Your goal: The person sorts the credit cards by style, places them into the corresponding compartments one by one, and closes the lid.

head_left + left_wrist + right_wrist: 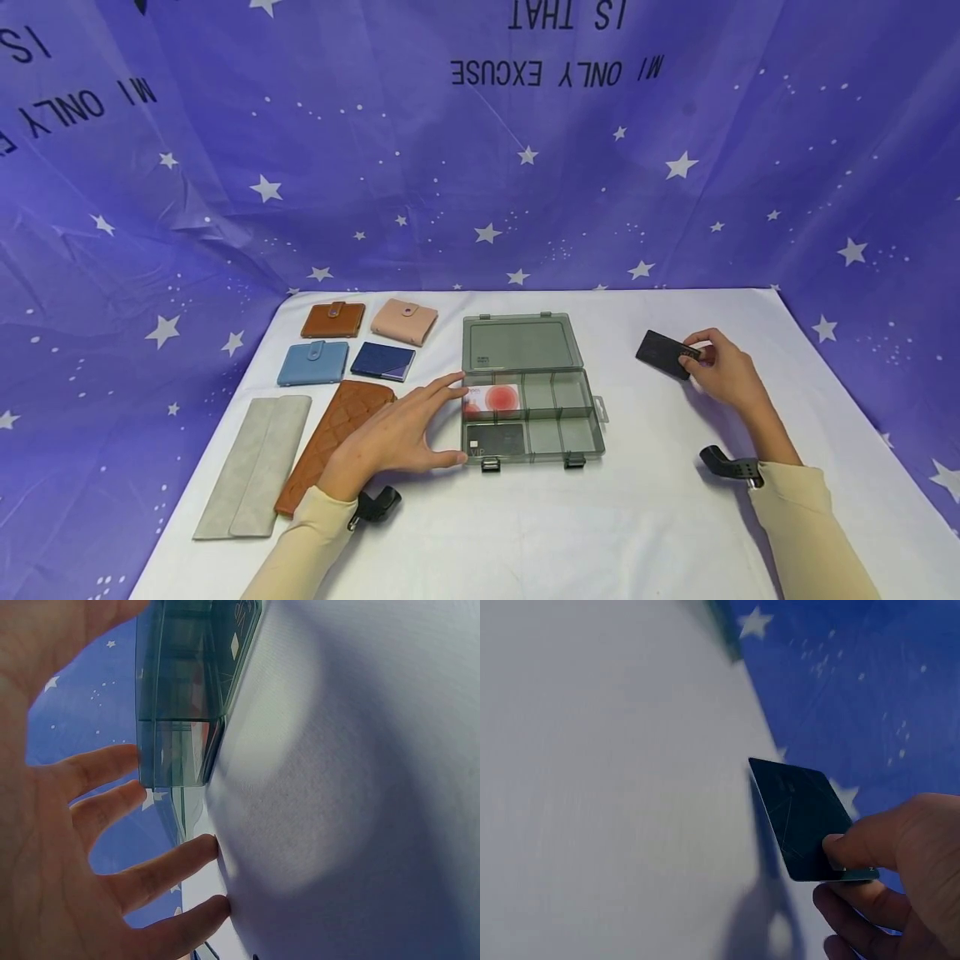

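A black card (664,354) is pinched between the thumb and fingers of my right hand (723,371), above the table on the right. The right wrist view shows the same dark card (802,821) tilted, with thin lines on its face. My left hand (401,429) touches the left side of a grey see-through compartment box (577,433), its fingers spread. The box's lid (521,343) lies folded back. A white card with red circles (498,398) lies in the upper left compartment, and a black VIP card (497,440) in the lower left one.
Left of the box lie a brown card holder (333,320), a pink one (405,321), a light blue one (313,363) and a dark blue card case (383,361). Nearer are a brown quilted wallet (337,433) and a grey long wallet (255,467). A starry purple cloth (420,208) hangs behind.
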Demonstrator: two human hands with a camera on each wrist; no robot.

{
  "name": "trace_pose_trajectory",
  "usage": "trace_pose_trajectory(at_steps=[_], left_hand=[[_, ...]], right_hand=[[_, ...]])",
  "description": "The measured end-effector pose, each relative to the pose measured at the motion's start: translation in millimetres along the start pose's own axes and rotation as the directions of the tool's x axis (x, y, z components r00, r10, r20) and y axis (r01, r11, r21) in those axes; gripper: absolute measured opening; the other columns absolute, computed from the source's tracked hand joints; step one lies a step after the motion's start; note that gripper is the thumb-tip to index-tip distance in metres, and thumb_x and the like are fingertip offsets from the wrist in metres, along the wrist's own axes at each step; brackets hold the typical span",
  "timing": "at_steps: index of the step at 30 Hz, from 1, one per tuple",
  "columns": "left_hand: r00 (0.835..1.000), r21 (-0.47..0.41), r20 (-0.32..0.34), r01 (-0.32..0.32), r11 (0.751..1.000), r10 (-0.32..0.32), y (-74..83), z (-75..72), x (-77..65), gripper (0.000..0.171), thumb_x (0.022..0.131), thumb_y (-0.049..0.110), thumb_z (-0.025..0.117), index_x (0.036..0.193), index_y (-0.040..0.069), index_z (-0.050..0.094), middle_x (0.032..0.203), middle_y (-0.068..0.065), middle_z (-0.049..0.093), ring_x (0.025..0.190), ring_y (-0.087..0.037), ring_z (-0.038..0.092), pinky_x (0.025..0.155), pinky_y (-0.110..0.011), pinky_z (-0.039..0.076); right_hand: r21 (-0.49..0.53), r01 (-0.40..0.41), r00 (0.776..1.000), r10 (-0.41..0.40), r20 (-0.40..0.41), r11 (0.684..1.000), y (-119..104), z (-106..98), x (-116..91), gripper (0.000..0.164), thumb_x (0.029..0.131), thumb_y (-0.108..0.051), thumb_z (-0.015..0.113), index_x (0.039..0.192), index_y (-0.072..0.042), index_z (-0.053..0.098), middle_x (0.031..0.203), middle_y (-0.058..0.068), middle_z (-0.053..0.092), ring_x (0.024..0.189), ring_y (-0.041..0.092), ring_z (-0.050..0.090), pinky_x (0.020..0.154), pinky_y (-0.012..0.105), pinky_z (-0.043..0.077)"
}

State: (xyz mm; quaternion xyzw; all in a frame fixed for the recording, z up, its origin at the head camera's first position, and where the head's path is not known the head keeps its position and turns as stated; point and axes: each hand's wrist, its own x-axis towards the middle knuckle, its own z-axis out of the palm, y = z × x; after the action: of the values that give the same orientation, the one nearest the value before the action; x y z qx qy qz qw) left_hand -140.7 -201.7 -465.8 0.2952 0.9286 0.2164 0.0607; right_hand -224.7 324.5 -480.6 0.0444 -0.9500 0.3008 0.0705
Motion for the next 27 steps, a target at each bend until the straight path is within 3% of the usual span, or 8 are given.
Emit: trace_pose_trajectory(at_steps=[8, 12, 19, 27], left_hand=[[1.0, 0.002, 0.002, -0.004, 1.0, 0.004, -0.7, 1.1, 0.4, 0.096, 0.088, 0.065, 0.08, 0.165, 0.02, 0.045, 0.178, 0.002, 0.028, 0.153, -0.033, 0.045, 0.11, -0.059, 0.05], [1.0, -0.006, 0.003, -0.007, 1.0, 0.007, -0.7, 1.0, 1.1, 0.096, 0.088, 0.063, 0.082, 0.165, 0.019, 0.045, 0.177, 0.001, 0.028, 0.155, -0.032, 0.043, 0.112, -0.058, 0.048], [1.0, 0.004, 0.011, 0.002, 1.0, -0.002, -1.1, 0.2, 1.5, 0.096, 0.088, 0.065, 0.08, 0.165, 0.02, 0.045, 0.178, 0.003, 0.027, 0.154, -0.032, 0.043, 0.111, -0.059, 0.049], [1.0, 0.008, 0.009, 0.003, 1.0, -0.003, -2.3, 0.6, 1.2, 0.096, 0.088, 0.067, 0.079, 0.165, 0.02, 0.045, 0.178, 0.004, 0.027, 0.152, -0.034, 0.047, 0.108, -0.059, 0.051]], right_hand=[[0.108, 0.044, 0.997, -0.051, 0.058, 0.993, -55, 8, -6, 0.031, 0.1, -0.013, 0.073, 0.126, -0.003, 0.059, 0.12, 0.034, 0.072, 0.116, 0.054, 0.068, 0.092, 0.065, 0.049], [0.148, 0.107, 0.991, -0.118, 0.07, 0.983, -84, 15, -13, 0.028, 0.098, -0.008, 0.075, 0.122, -0.006, 0.06, 0.113, 0.026, 0.076, 0.115, 0.049, 0.072, 0.091, 0.059, 0.049], [0.283, 0.179, 0.975, -0.209, 0.078, 0.942, -130, 38, -30, 0.028, 0.097, -0.002, 0.077, 0.12, -0.007, 0.062, 0.103, 0.011, 0.079, 0.107, 0.04, 0.077, 0.099, 0.059, 0.056], [0.335, 0.305, 0.913, -0.374, 0.164, 0.891, -168, 71, -58, 0.028, 0.095, 0.0, 0.079, 0.114, -0.012, 0.064, 0.097, -0.004, 0.075, 0.084, 0.01, 0.073, 0.078, 0.034, 0.062]])
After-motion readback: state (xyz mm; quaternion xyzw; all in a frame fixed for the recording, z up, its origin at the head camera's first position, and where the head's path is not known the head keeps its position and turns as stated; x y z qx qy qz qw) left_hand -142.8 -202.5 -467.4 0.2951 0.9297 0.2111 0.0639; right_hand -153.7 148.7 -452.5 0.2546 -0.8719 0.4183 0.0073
